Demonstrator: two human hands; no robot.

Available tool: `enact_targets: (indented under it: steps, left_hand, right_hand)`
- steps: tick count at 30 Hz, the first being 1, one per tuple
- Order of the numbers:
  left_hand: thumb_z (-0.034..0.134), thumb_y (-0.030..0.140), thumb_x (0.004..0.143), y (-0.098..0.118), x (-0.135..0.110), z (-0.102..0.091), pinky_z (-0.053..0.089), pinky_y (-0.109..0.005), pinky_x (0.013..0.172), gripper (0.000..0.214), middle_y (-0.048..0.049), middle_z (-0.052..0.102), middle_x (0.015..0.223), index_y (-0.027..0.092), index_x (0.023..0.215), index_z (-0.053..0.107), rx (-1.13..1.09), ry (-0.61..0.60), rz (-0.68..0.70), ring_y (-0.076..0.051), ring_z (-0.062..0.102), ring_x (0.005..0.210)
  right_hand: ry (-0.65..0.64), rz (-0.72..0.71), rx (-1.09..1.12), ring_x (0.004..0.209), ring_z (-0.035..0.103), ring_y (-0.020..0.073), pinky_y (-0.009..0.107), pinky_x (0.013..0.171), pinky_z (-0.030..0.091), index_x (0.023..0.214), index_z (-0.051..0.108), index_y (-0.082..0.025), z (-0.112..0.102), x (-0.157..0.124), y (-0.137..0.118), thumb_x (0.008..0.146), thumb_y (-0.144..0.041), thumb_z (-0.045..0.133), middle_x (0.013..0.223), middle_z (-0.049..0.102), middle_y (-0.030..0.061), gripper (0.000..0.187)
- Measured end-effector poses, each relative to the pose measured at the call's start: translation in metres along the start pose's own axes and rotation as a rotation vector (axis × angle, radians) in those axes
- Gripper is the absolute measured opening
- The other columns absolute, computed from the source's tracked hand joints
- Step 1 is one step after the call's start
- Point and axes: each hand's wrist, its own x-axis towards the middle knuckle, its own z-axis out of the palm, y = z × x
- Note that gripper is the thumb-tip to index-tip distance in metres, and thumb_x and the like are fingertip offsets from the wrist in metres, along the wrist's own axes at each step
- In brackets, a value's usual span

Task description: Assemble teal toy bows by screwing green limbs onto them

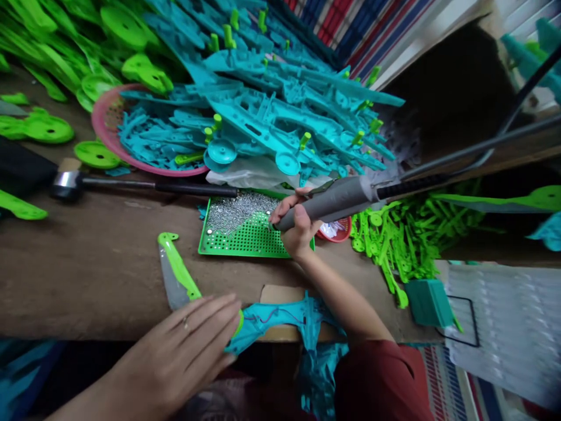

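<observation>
My right hand [302, 231] is wrapped round a grey power screwdriver [337, 202], tilted with its tip down to the left over the green perforated tray [245, 252]. Small metal screws [239, 211] are heaped in that tray. My left hand [188, 342] lies flat, fingers stretched out, over the end of a blue plastic frame [280, 316] at the table's front edge. From beneath its fingers a green-and-grey blade-shaped piece [179, 269] sticks out. Whatever lies under the left palm is hidden.
Blue plastic parts [280, 111] are piled at the back, beside a pink basket [103, 126]. A hammer [70, 182] lies left. Green parts [403, 240] and a red basket [344, 234] are right. Green parts [127, 26] also fill the far left. A cable [482, 143] runs to the screwdriver.
</observation>
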Motion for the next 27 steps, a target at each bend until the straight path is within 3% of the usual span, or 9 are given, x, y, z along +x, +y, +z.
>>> enact_targets:
  steps: [5, 10, 12, 15, 18, 21, 27]
  left_hand:
    - [0.041, 0.018, 0.101, 0.002, -0.045, -0.001, 0.025, -0.041, 0.126, 0.036, -0.0019, 0.068, 0.136, 0.017, 0.123, 0.070, -0.082, -0.091, 0.065, -0.022, 0.052, 0.136]
    - [0.038, 0.014, 0.101, -0.006, -0.051, 0.021, 0.026, -0.045, 0.125, 0.039, -0.0101, 0.060, 0.146, 0.013, 0.129, 0.066, 0.069, -0.040, 0.093, -0.026, 0.050, 0.140]
    - [0.039, 0.012, 0.100, -0.001, -0.050, 0.031, 0.032, -0.046, 0.122, 0.039, -0.0151, 0.060, 0.144, 0.010, 0.128, 0.066, 0.106, 0.020, 0.061, -0.029, 0.052, 0.139]
    - [0.038, 0.011, 0.099, 0.014, -0.047, 0.040, 0.042, -0.046, 0.115, 0.039, -0.0191, 0.066, 0.136, 0.005, 0.124, 0.067, 0.139, 0.092, 0.039, -0.031, 0.059, 0.132]
    - [0.040, 0.012, 0.097, 0.026, -0.046, 0.043, 0.048, -0.044, 0.112, 0.038, -0.0183, 0.070, 0.129, 0.004, 0.120, 0.070, 0.182, 0.132, 0.089, -0.030, 0.065, 0.124]
    - [0.042, 0.015, 0.096, 0.028, -0.046, 0.044, 0.050, -0.042, 0.110, 0.038, -0.0182, 0.071, 0.128, 0.004, 0.121, 0.069, 0.206, 0.156, 0.100, -0.029, 0.066, 0.122]
    - [0.049, 0.020, 0.094, 0.026, -0.048, 0.046, 0.055, -0.039, 0.105, 0.036, -0.0165, 0.072, 0.127, 0.006, 0.120, 0.070, 0.230, 0.180, 0.093, -0.029, 0.067, 0.121]
  right_hand:
    - [0.016, -0.006, -0.048, 0.042, 0.052, 0.0096, 0.025, 0.042, 0.048, 0.105, 0.049, -0.028, -0.001, -0.002, 0.006, 0.081, -0.049, 0.062, 0.061, 0.048, -0.0099, 0.034]
    - [0.019, -0.020, -0.068, 0.042, 0.053, 0.0098, 0.025, 0.042, 0.048, 0.105, 0.050, -0.027, 0.001, 0.002, -0.004, 0.082, -0.043, 0.061, 0.062, 0.049, -0.0095, 0.030]
    - [0.036, -0.066, -0.034, 0.041, 0.051, 0.0095, 0.024, 0.041, 0.047, 0.103, 0.050, -0.028, 0.013, 0.004, -0.021, 0.082, -0.039, 0.060, 0.060, 0.049, -0.0097, 0.026]
    - [0.048, -0.123, 0.027, 0.039, 0.047, 0.0089, 0.023, 0.040, 0.045, 0.102, 0.051, -0.028, 0.050, -0.003, -0.050, 0.085, -0.042, 0.054, 0.059, 0.047, -0.0095, 0.022]
    - [-0.150, -0.052, 0.102, 0.043, 0.052, 0.0098, 0.024, 0.041, 0.048, 0.108, 0.050, -0.033, 0.094, -0.024, -0.058, 0.089, -0.049, 0.056, 0.064, 0.048, -0.0087, 0.027]
    - [-0.363, 0.092, 0.083, 0.045, 0.055, 0.0116, 0.028, 0.045, 0.052, 0.115, 0.045, -0.036, 0.125, -0.049, -0.038, 0.089, -0.057, 0.058, 0.067, 0.049, -0.0087, 0.036]
    - [-0.474, 0.122, 0.113, 0.043, 0.052, 0.0129, 0.029, 0.042, 0.048, 0.115, 0.044, -0.032, 0.140, -0.069, -0.001, 0.091, -0.053, 0.057, 0.062, 0.047, -0.0097, 0.034]
